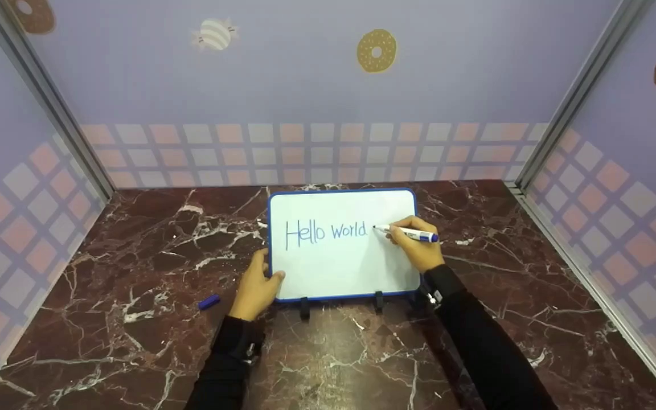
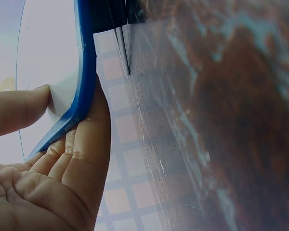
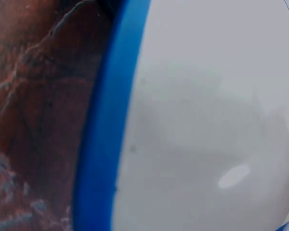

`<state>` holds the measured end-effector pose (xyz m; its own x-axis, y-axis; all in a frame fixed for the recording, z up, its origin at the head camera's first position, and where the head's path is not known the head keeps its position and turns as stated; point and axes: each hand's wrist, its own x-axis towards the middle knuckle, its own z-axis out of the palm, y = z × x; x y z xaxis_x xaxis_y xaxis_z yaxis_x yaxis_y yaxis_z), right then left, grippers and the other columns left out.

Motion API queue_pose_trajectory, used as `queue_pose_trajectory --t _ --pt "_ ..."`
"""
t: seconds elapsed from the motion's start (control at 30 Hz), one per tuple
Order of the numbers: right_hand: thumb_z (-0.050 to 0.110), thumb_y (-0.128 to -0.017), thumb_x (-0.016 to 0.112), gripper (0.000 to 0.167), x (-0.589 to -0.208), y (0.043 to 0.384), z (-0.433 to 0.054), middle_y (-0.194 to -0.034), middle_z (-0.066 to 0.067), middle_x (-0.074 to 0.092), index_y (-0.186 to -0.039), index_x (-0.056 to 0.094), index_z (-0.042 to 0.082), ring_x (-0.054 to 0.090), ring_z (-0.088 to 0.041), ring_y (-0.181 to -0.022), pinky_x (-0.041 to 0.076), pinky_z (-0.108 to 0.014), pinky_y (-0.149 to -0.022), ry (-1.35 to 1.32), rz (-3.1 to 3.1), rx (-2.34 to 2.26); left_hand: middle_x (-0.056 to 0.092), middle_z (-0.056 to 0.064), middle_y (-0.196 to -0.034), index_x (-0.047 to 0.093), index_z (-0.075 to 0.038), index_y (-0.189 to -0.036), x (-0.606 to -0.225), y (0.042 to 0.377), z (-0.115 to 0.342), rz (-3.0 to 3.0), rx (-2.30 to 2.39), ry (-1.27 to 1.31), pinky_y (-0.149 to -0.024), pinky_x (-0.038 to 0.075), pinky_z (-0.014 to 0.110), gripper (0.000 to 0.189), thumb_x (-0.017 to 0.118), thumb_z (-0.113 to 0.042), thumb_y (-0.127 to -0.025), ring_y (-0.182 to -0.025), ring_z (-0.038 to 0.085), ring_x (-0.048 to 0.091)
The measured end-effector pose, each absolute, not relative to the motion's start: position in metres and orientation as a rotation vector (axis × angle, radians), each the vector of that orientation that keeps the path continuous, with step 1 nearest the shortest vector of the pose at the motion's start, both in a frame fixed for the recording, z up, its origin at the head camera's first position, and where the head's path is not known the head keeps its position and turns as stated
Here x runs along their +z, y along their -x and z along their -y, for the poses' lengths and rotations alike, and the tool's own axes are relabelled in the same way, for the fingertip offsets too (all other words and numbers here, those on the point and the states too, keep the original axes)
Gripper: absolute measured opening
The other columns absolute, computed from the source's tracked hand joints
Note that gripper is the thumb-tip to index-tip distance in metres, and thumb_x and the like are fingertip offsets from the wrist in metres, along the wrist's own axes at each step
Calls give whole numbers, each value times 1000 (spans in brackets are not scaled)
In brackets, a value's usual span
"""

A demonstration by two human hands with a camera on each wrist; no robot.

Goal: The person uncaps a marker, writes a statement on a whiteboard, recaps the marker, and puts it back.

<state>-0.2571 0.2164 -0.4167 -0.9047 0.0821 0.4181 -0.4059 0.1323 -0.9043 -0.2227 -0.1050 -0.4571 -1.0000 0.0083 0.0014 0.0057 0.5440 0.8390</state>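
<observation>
A small whiteboard with a blue frame stands tilted back on black feet, bearing the handwritten words "Hello world" in blue. My left hand grips its lower left edge; in the left wrist view the thumb lies on the white face and the fingers go behind the blue frame. My right hand pinches a white marker with a blue end, its tip right at the board just after the "d". Only the board's face and frame fill most of the right wrist view.
A blue marker cap lies on the dark red marbled table, left of my left hand. Black feet stick out below the board's front edge. Purple walls with a checked band enclose the table at the back and sides.
</observation>
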Motion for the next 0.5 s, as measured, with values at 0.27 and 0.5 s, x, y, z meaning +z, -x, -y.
queue_pose_trajectory --t 0.27,0.5 --pt "-7 -85 66 7 -413 258 -218 -76 -19 70 -86 67 -14 67 -12 -65 55 -20 -60 -252 2052 1810 49 38 -136 31 0 -148 -457 223 106 -2774 1485 -9 -100 45 60 60 57 -16 -95 -120 49 55" --pt "-7 -85 66 7 -412 258 -217 -76 -13 71 -87 66 -15 67 -11 -66 56 -19 -62 -245 2044 1821 47 38 -138 31 -1 -148 -457 223 106 -2775 1476 -1 -104 42 61 60 57 -16 -95 -126 50 51"
